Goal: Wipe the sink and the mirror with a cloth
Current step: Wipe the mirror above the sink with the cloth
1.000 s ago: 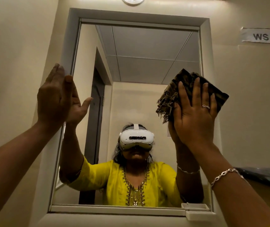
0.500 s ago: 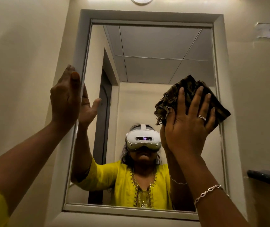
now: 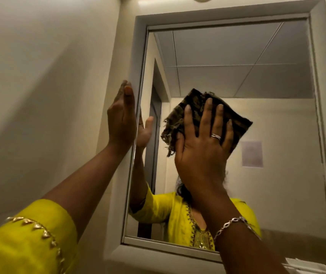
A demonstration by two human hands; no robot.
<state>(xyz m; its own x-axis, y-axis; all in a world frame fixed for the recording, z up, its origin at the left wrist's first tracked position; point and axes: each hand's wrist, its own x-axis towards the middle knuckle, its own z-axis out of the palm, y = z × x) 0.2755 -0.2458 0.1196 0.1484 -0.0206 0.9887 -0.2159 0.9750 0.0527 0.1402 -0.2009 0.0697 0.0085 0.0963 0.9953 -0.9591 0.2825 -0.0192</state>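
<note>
1. My right hand (image 3: pixel 201 147) presses the folded dark cloth (image 3: pixel 205 119) flat on the mirror (image 3: pixel 247 80), fingers spread wide.
2. My left hand (image 3: pixel 121 119), open and empty, braces on the mirror's left frame (image 3: pixel 136 56).
3. Risk: the frayed left edge hangs loose beyond my palm; it may trail and streak the glass.
4. Risk: hard pressure could shift the pane.
5. The sink is out of view.
</note>
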